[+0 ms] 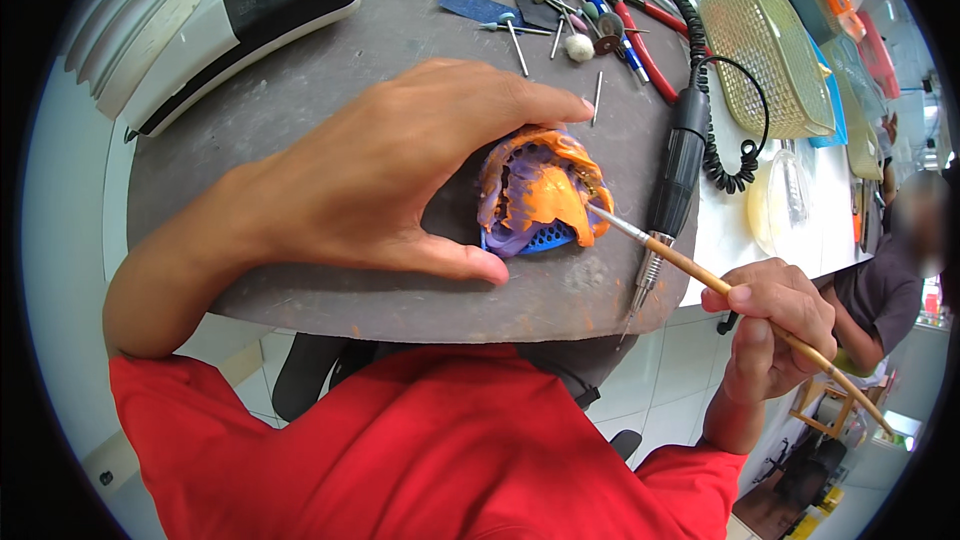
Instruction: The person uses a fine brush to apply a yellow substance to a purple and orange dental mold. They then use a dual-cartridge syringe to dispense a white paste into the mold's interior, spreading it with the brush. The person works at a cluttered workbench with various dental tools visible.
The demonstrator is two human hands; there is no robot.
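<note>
A dental impression [550, 195] in orange and purple material sits in a blue perforated tray [545, 237] on the grey bench top. My left hand [410, 170] curves around its left side, the thumb by the lower left edge and the fingers along the top edge, steadying it. Between the thumb and fingers of my right hand [770, 325] is a thin paintbrush [690, 265] with a wooden handle. The brush slants up to the left, and its tip meets the right inner side of the impression. My left fingertips are partly hidden behind the hand.
A black handpiece [675, 170] with a coiled cord lies just right of the impression. Behind are scattered rotary burs [515, 45], red-handled pliers [648, 55] and a cream basket [765, 50]. A white-and-black machine [250, 20] stands at left. Another person [880, 290] sits at far right.
</note>
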